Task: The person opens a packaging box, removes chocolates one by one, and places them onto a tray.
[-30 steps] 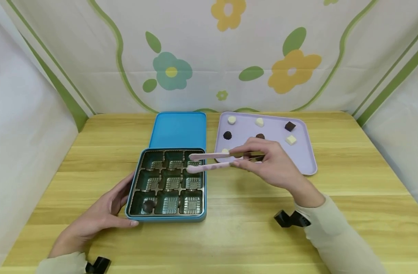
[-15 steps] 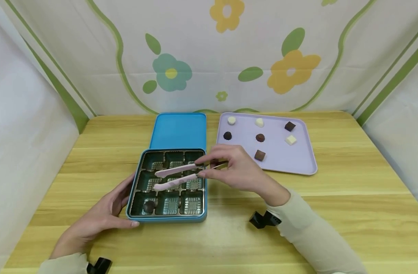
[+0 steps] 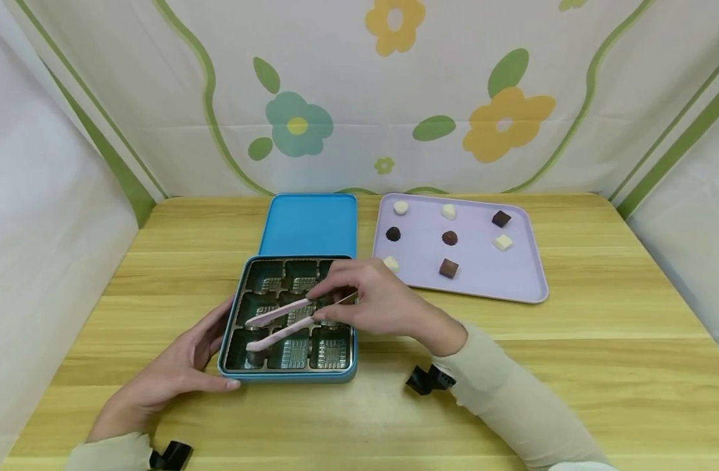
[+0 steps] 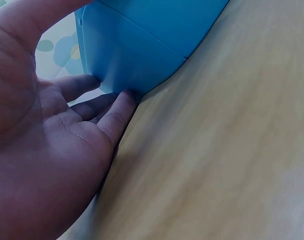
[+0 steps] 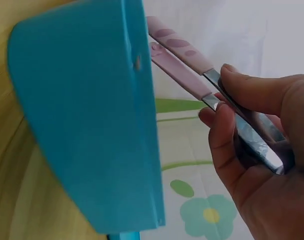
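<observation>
My right hand [image 3: 377, 297] holds tongs [image 3: 281, 333] with pale pink tips and metal arms, between thumb and fingers. The tong tips stand apart over the front left compartment of a blue tin box [image 3: 288, 377]. In that compartment lies a round dark chocolate [image 3: 256, 358], partly hidden by the nearer tip. Whether the tips touch it I cannot tell. My left hand [image 3: 173, 366] holds the tin's front left corner, thumb along the front wall, fingertips [image 4: 122, 100] on the left side. A dark nine-pocket insert [image 3: 290, 348] fills the tin; the right hand hides some back right pockets.
Behind the tin lies its blue lid [image 3: 312, 222]. At the back right, a lilac tray [image 3: 489, 281] bears several chocolates, among them a brown square one [image 3: 449, 268], a ribbed dark one [image 3: 393, 233] and white ones. A floral curtain [image 3: 347, 78] stands behind the wooden table [image 3: 383, 405].
My right hand has carried the tongs left and toward the front, from the tin's back right edge to above its front left compartment. The left hand has stayed at the corner.
</observation>
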Motion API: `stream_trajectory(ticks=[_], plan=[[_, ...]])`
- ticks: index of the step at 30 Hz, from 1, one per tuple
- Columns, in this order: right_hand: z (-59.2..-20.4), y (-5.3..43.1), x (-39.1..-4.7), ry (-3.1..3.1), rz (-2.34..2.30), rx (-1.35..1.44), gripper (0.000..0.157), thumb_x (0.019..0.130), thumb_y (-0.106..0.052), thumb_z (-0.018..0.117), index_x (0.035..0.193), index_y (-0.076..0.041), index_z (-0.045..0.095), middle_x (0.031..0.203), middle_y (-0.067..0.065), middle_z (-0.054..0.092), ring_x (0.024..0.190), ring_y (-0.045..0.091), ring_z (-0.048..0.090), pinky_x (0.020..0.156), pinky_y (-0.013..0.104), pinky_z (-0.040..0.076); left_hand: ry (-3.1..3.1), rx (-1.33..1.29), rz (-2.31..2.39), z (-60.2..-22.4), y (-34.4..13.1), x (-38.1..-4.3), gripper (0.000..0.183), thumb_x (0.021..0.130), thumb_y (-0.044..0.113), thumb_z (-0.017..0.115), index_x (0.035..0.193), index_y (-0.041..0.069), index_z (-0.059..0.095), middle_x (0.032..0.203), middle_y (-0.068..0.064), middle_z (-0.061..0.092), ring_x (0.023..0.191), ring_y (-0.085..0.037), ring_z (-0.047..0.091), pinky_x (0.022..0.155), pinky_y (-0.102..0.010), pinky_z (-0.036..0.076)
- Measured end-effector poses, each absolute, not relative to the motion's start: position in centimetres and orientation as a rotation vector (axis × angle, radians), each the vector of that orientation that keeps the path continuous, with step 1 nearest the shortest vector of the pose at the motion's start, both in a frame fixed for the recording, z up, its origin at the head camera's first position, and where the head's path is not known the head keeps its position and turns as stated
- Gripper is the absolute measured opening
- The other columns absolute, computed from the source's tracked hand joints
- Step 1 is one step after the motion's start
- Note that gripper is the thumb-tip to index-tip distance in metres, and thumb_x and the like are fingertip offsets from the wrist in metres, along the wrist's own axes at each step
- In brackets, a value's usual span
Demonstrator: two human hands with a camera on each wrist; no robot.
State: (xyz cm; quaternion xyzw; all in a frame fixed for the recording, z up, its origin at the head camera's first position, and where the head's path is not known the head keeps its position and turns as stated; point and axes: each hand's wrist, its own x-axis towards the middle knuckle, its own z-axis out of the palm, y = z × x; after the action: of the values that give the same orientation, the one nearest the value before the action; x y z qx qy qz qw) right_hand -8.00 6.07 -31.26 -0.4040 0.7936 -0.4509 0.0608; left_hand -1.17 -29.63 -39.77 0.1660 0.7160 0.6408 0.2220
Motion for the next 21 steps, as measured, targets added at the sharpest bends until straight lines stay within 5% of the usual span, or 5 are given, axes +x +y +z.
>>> stream_trajectory(ticks=[14,21], plan=[[-28.2,0.8,-8.0,2.419,-0.79,-1.382,0.013,0.097,-0.018,0.081,0.107,-0.011,0.085,0.097,-0.002,0.074,0.08,0.008,0.059,0.074,0.019,0.047,1.927,0.473,1.802,-40.2,-29.6,-1.3,0.122,0.084,-0.01,0.083,0.175,0.021,0.008,0.181,-0.022,0.002,0.149,0.004,0.045,0.111,-0.017,0.048],[-29.0,0.6,-8.7,2.43,-0.872,-1.368,0.007,0.097,-0.016,0.081,0.102,-0.013,0.086,0.099,-0.003,0.078,0.084,0.006,0.064,0.076,0.018,0.049,1.961,0.494,1.787,-40.0,-29.7,-1.3,0.121,0.085,-0.009,0.083,0.176,0.021,0.008,0.181,-0.023,0.001,0.149,0.007,0.043,0.112,-0.014,0.044]])
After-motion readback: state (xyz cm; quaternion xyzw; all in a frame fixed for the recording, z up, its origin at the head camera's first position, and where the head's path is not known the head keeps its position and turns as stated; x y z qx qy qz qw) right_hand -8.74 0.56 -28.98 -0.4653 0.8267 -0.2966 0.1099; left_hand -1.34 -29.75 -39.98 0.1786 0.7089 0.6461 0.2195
